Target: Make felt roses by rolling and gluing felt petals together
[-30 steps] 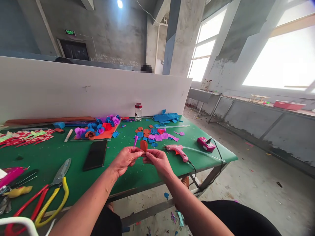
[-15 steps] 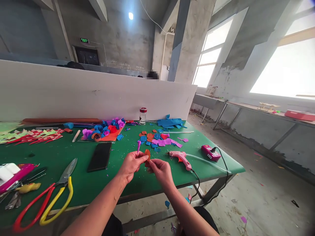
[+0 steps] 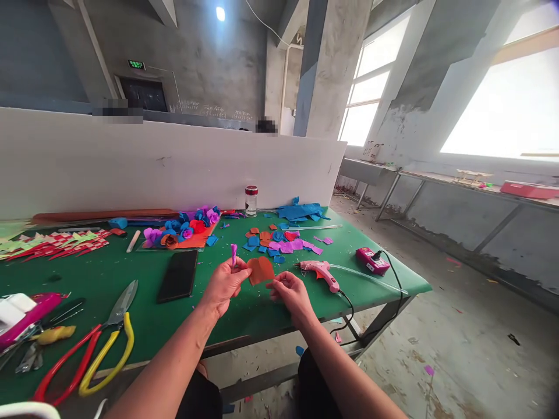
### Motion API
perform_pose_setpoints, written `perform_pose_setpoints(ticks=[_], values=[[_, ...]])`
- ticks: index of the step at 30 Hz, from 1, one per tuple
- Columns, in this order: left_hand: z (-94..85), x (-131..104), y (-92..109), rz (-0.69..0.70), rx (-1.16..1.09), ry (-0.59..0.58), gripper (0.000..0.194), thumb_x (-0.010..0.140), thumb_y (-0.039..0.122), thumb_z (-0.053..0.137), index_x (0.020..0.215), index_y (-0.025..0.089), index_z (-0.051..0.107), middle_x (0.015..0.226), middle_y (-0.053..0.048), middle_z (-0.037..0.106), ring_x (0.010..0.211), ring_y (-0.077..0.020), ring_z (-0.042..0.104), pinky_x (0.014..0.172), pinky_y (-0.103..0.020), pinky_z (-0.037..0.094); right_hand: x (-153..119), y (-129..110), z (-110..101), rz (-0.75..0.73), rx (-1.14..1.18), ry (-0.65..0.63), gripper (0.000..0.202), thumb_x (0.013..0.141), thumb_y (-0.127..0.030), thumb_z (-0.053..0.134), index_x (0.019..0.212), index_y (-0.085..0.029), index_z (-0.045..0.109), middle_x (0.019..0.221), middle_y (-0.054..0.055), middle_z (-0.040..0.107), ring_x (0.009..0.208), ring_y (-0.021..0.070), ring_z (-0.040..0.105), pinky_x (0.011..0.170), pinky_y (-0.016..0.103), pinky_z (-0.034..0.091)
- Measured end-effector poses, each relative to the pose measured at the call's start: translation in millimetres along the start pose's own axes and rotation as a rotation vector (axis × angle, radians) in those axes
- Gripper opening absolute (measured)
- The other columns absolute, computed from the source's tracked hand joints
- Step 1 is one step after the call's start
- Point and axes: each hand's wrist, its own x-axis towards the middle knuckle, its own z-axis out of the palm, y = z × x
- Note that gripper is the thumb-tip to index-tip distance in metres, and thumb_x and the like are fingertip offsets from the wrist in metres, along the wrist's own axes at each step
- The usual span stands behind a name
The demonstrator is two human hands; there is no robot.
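My left hand (image 3: 225, 285) is closed, pinching the left edge of an orange crepe-paper petal (image 3: 261, 271). A small rolled purple paper piece (image 3: 234, 255) sticks up from the same hand. The fingers of my right hand (image 3: 289, 294) are pinched together at the petal's lower right corner. Spread out between the hands, the petal faces me above the green table (image 3: 244, 317). Just right of my right hand lies a pink glue gun (image 3: 321, 272). Loose orange, blue and purple paper petals (image 3: 286, 245) are scattered beyond the hands.
Finished paper flowers (image 3: 187, 227) lie at the back, near a red-lidded jar (image 3: 251, 202). On the left are a black phone (image 3: 178, 276) and large red-and-yellow-handled scissors (image 3: 100, 337). A pink power box (image 3: 372, 261) with a black cord sits right. A white board (image 3: 174, 166) borders the table's rear.
The orange petal, earlier seen narrow between the fingers, is now turned flat and shows its broad face. My hands have moved slightly apart. The camera view has shifted a little.
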Motion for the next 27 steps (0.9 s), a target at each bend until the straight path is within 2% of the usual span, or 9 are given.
perform_pose_setpoints(ticks=[2,5,10,13,18,20,23,25,27], values=[[-2.8,-1.2,-0.1,0.033,0.057,-0.002,0.033,0.055,0.036,0.073,0.067,0.02,0.048,0.053,0.009,0.046,0.038,-0.0027,0.025,0.037,-0.02,0.015,1.3,-2.2,2.1,0.047,0.132,-0.023,0.029,0.066,-0.041,0.075,0.075,-0.019,0.059,0.073,0.002,0.067,0.062,0.0144,0.064,0.061,0.027,0.053],[-3.4,-6.1,-1.0,0.056,0.151,-0.006,0.029,0.056,0.034,0.072,0.067,0.02,0.049,0.053,0.008,0.048,0.039,-0.0039,0.026,0.039,-0.021,0.015,3.7,-1.3,2.9,0.126,0.275,-0.074,0.042,0.072,-0.059,0.068,0.083,-0.018,0.062,0.081,0.006,0.068,0.072,0.0192,0.067,0.067,0.032,0.056],[-3.2,-24.7,-10.6,0.051,0.298,0.026,0.024,0.054,0.031,0.07,0.065,0.02,0.051,0.05,0.007,0.049,0.041,-0.0056,0.027,0.043,-0.021,0.016,3.9,9.1,-0.2,0.046,0.247,-0.093,0.062,0.074,-0.075,0.055,0.085,-0.016,0.067,0.077,0.007,0.067,0.071,0.0177,0.064,0.065,0.027,0.053],[-8.6,-35.9,-20.2,0.059,0.343,0.094,0.023,0.055,0.033,0.067,0.065,0.02,0.051,0.05,0.007,0.048,0.042,-0.007,0.03,0.045,-0.021,0.019,1.2,12.7,0.6,0.001,0.197,-0.12,0.065,0.073,-0.078,0.053,0.083,-0.015,0.068,0.072,0.006,0.066,0.065,0.0148,0.062,0.06,0.024,0.05],[-11.1,-36.3,-26.2,0.209,0.534,0.262,0.017,0.056,0.029,0.063,0.057,0.02,0.048,0.05,0.006,0.049,0.051,-0.0108,0.043,0.052,-0.022,0.028,-2.0,12.1,3.3,-0.012,0.176,-0.215,0.073,0.073,-0.081,0.048,0.087,-0.012,0.068,0.07,0.007,0.068,0.06,0.0155,0.063,0.061,0.028,0.054],[-1.6,-30.4,-24.5,0.218,0.617,0.312,0.015,0.056,0.024,0.062,0.056,0.02,0.048,0.049,0.006,0.048,0.051,-0.0109,0.042,0.052,-0.022,0.026,-1.8,10.8,3.3,0.005,0.146,-0.228,0.074,0.072,-0.081,0.051,0.09,-0.012,0.068,0.072,0.008,0.068,0.06,0.0156,0.064,0.06,0.028,0.055],[23.7,-20.2,-21.2,0.157,0.643,0.317,0.018,0.054,0.017,0.064,0.053,0.02,0.046,0.047,0.006,0.046,0.049,-0.0101,0.038,0.05,-0.023,0.022,0.5,7.0,1.4,0.08,0.13,-0.281,0.072,0.073,-0.08,0.051,0.091,-0.012,0.068,0.071,0.007,0.068,0.061,0.016,0.065,0.06,0.029,0.057],[41.9,-15.2,-18.7,0.105,0.623,0.275,0.02,0.054,0.018,0.066,0.053,0.019,0.047,0.047,0.006,0.046,0.047,-0.0093,0.036,0.048,-0.023,0.02,3.0,2.6,-1.1,0.147,0.149,-0.332,0.071,0.076,-0.08,0.048,0.086,-0.012,0.068,0.067,0.006,0.067,0.063,0.0169,0.067,0.061,0.03,0.057],[54.7,-12.4,-14.6,0.052,0.599,0.192,0.02,0.057,0.026,0.07,0.057,0.019,0.051,0.051,0.004,0.049,0.046,-0.0088,0.037,0.046,-0.022,0.021,5.9,-3.1,-4.3,0.213,0.213,-0.348,0.071,0.079,-0.079,0.044,0.081,-0.012,0.067,0.065,0.007,0.067,0.064,0.0177,0.068,0.062,0.031,0.058]])
